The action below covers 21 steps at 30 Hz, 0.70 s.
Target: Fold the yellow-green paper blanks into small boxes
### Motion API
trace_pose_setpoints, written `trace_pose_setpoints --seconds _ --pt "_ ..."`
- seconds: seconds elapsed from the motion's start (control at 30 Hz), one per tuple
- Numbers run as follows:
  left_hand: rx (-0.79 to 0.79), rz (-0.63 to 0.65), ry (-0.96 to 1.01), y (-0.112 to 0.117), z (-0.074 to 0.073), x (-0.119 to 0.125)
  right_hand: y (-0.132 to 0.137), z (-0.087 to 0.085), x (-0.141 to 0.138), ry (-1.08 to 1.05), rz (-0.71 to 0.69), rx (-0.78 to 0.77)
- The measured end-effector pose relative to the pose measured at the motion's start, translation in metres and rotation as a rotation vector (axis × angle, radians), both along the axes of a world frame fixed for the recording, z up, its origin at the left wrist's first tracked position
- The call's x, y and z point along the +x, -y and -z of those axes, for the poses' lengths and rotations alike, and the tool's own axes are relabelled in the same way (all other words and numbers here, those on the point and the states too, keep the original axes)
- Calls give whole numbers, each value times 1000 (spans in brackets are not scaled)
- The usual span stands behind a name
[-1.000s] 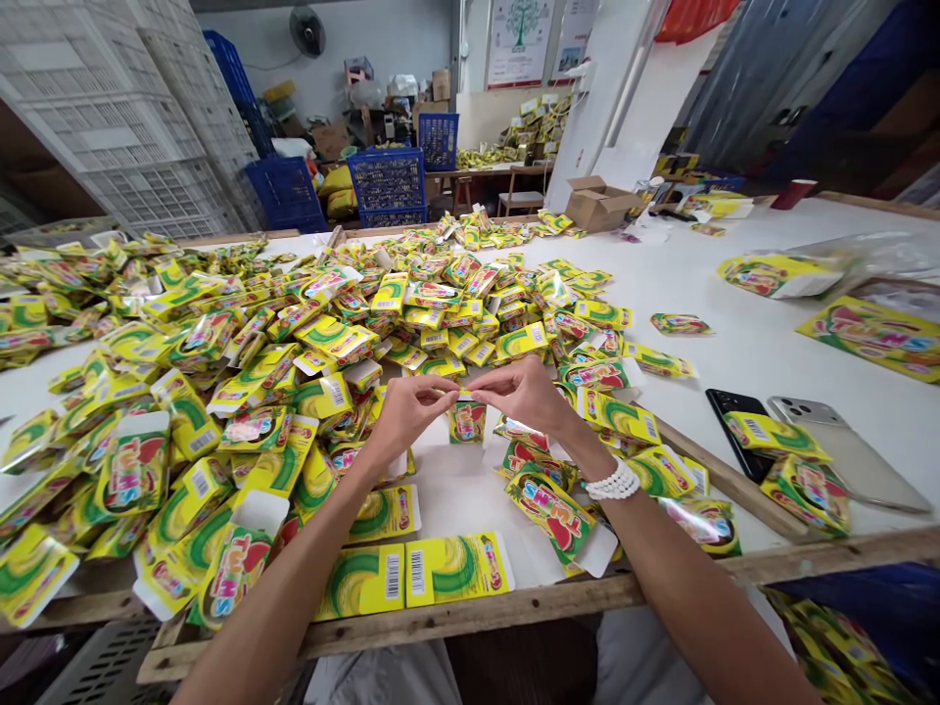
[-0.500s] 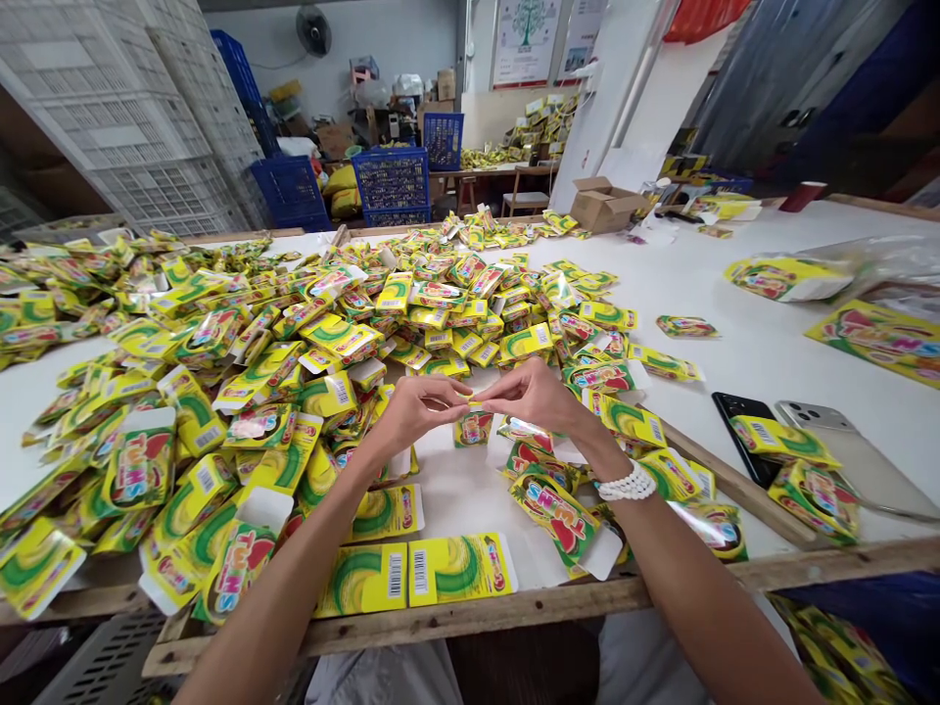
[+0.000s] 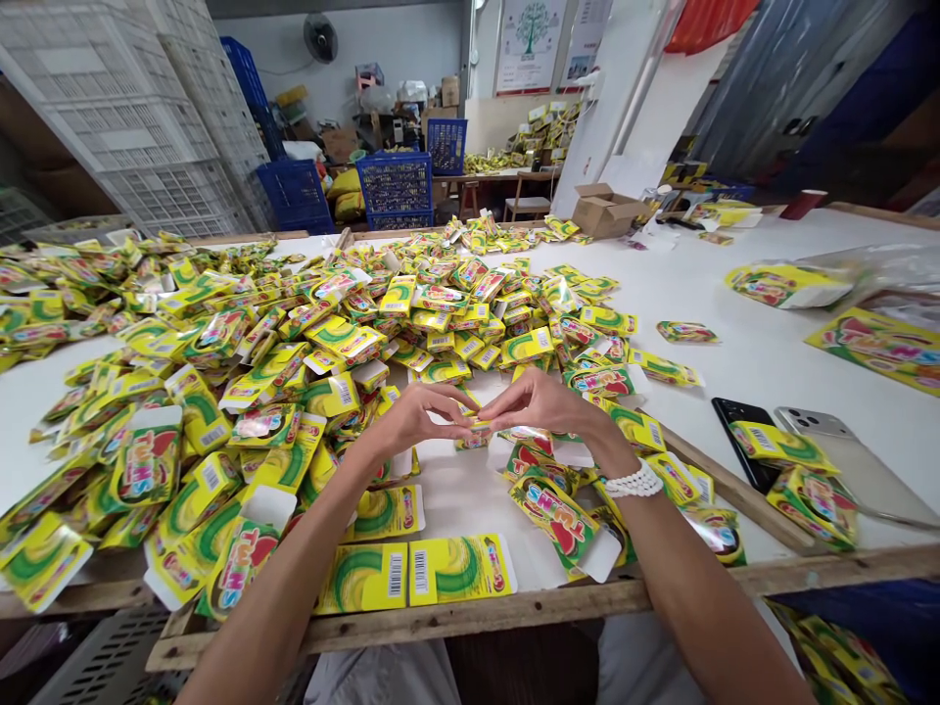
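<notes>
Between my two hands is a small yellow-and-green printed box (image 3: 474,438), mostly covered by the fingers. My left hand (image 3: 422,416) pinches its left end with thumb and fingers. From the other side, my right hand (image 3: 540,403) grips the same box, its fingertips nearly meeting the left ones. Below the hands, two flat yellow cartons (image 3: 459,570) with barcodes lie end to end along the table's front edge. Close to the right forearm rests an open-ended carton (image 3: 556,519) with its white flap out. A large heap of similar cartons (image 3: 441,304) rises just beyond my hands.
The white table (image 3: 653,264) has a wooden edge strip (image 3: 470,619) in front. To the right lie a wooden slat (image 3: 734,490), a black phone (image 3: 741,431) and a pale phone (image 3: 859,460) with cartons over them. A cardboard box (image 3: 606,209) stands at the back.
The box between my hands has tipped, so its printed front face shows much less now. Both hands sit slightly lower in the picture, with their fingers more bent around it.
</notes>
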State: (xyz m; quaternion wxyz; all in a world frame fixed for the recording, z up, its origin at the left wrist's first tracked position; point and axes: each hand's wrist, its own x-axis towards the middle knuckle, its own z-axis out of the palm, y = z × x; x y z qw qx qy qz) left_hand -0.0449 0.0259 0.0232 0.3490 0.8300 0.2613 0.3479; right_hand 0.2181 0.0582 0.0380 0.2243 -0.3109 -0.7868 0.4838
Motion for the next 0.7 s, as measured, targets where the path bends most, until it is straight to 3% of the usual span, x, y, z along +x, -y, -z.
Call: trace_pose_setpoints --seconds 0.13,0.23,0.33,0.53,0.7 --pt "140 -49 -19 0 4 1 1 2 -1 -7 50 -36" --pt "217 -146 -34 -2 12 1 1 8 -6 -36 172 90" --pt "258 -140 -34 -5 17 0 0 12 -10 -31 200 210" --pt "241 -44 -70 -6 10 -2 6 5 -8 90 136 305" --pt "150 -87 -116 -4 9 -3 23 -5 -18 241 185 498"
